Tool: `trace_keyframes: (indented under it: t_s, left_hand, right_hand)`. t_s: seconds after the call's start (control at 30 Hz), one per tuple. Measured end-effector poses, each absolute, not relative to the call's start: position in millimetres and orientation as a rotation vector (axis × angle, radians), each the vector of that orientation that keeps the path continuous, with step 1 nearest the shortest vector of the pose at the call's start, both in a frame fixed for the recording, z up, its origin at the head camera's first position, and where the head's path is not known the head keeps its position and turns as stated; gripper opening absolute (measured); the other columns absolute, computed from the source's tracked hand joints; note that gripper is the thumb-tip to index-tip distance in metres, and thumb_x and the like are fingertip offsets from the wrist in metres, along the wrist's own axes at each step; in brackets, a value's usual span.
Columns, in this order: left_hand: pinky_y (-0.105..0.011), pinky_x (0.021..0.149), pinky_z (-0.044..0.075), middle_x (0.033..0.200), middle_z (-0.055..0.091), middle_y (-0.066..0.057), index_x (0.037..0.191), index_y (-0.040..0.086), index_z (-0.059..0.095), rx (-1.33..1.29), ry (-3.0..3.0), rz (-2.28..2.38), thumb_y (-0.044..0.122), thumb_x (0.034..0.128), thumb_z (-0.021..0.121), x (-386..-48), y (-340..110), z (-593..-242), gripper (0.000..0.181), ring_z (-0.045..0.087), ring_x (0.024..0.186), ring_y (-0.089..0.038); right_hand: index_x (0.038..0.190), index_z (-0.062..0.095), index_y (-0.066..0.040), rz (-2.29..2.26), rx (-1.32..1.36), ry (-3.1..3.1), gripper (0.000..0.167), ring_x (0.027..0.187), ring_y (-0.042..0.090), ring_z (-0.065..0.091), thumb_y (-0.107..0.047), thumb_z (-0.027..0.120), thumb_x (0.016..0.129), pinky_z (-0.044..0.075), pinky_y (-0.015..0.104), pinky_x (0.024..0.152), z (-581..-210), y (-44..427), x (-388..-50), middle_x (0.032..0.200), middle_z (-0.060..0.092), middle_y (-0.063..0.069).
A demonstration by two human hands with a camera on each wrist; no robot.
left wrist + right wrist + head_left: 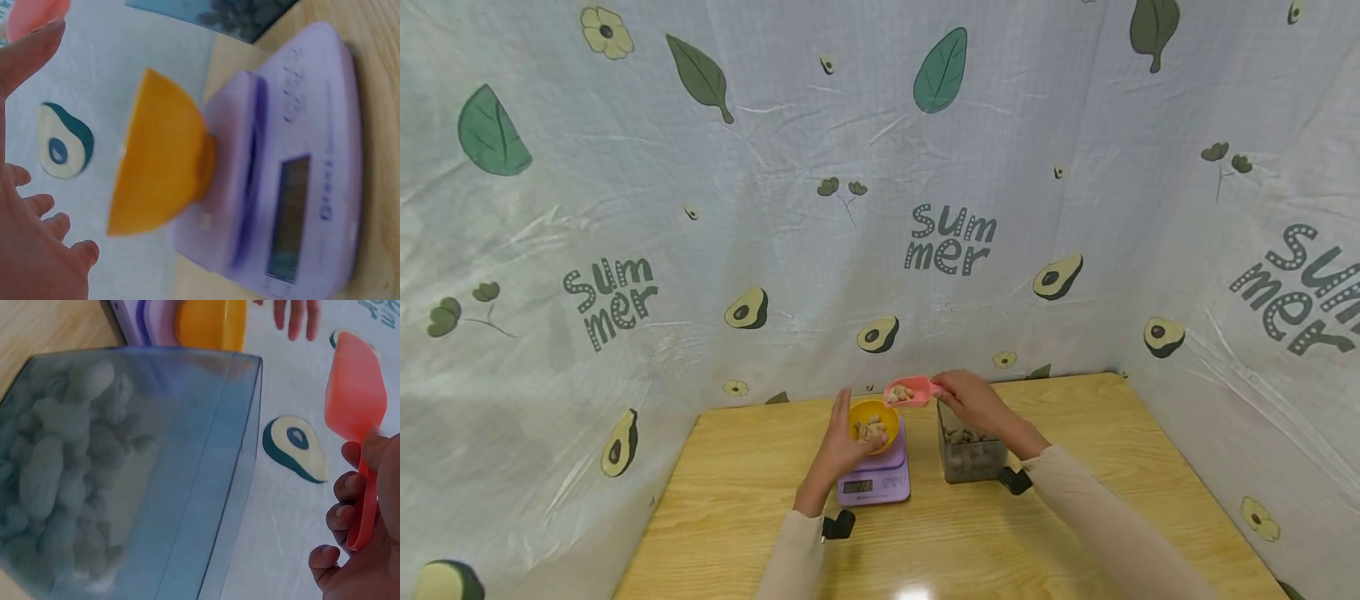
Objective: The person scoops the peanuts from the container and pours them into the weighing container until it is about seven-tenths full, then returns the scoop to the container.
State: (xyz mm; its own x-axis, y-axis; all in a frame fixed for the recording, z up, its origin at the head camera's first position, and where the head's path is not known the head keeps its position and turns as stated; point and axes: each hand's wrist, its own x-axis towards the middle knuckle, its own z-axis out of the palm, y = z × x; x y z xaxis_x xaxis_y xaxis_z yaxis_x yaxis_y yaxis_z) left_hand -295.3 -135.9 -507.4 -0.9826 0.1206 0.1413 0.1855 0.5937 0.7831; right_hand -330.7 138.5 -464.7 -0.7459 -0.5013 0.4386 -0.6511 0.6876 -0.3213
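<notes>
Scoop [921, 392], pink, gripped by its handle in right hand [974, 402] in head view; its bowl end points toward left hand [841, 450] and carries in-shell peanuts [900, 393]. Left hand empty, thumb and fingers spread around yellow bowl [868, 407], more peanuts inside. Bowl sits on lilac digital scale [886, 478], below left hand; readout too small to call. Translucent grey bin [976, 468], also holding peanuts, is below right hand. Wood-grain surface [936, 542] underneath, printed "summer" sheet [865, 125] beyond both hands.

Left wrist view: fingers well apart from thumb, visible gap to the bowl. Bowl upright on scale platform. Scoop edge shows behind thumb tip; contact unclear.

Right wrist view: fingers curled round scoop handle, scoop's underside facing camera, load hidden. Bin is beside right hand, peanuts visible through its wall. Left fingertips show past the bin, near bowl.
</notes>
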Motion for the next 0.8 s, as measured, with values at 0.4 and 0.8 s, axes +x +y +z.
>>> trace_keyframes:
  t_s: [0.4, 0.8]
  left_hand:
    - [-0.064, 0.115, 0.027, 0.163, 0.014, -0.021, 0.158, 0.009, 0.009, -0.193, -2.799, -1.419, 0.048, 0.0772, 0.08, -301, -146, -537, 0.114, 0.028, 0.145, -0.046]
    - [-0.06, 0.116, 0.027, 0.16, 0.021, -0.026, 0.157, 0.001, 0.009, -0.195, -2.801, -1.498, 0.043, 0.081, 0.079, -303, -154, -552, 0.111, 0.031, 0.144, -0.045]
  right_hand:
    - [0.119, 0.065, -0.013, 0.532, 0.884, -2.769, 0.025, 0.101, 0.023, 0.063, -0.027, 0.055, 0.101, 0.051, 0.043, 0.093, -474, 109, -343, 0.107, 0.069, 0.004]
    - [0.121, 0.066, -0.014, 0.387, 0.875, -2.846, 0.03, 0.106, 0.023, 0.064, -0.032, 0.052, 0.102, 0.05, 0.043, 0.096, -476, 95, -350, 0.11, 0.07, 0.003]
